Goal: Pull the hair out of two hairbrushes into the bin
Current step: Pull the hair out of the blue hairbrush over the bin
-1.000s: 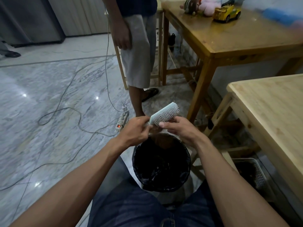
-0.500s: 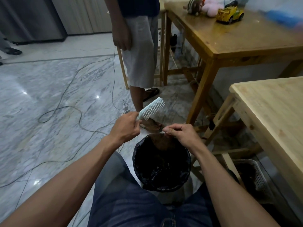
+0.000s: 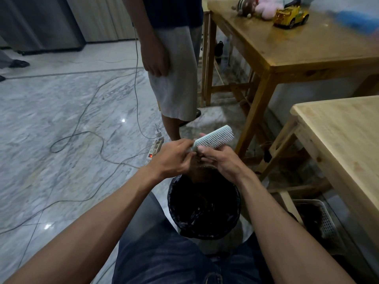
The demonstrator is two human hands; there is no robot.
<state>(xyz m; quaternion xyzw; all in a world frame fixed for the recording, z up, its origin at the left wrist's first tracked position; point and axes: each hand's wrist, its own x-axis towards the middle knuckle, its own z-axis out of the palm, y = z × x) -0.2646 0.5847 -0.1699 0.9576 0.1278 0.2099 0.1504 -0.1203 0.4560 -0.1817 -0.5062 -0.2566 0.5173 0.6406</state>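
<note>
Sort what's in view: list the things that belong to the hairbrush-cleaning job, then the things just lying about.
Job: hairbrush, held in the left hand, right hand at its bristles; black-lined bin below.

Lying about: yellow toy car, plush toys, power strip, white basket.

I see my left hand point(image 3: 174, 156) gripping the handle end of a pale hairbrush point(image 3: 213, 138), bristles facing me, head tilted up to the right. My right hand point(image 3: 221, 160) pinches at the bristles near the handle. Both hover above the black-lined bin point(image 3: 205, 206) between my knees on the marble floor point(image 3: 61, 140)
</note>
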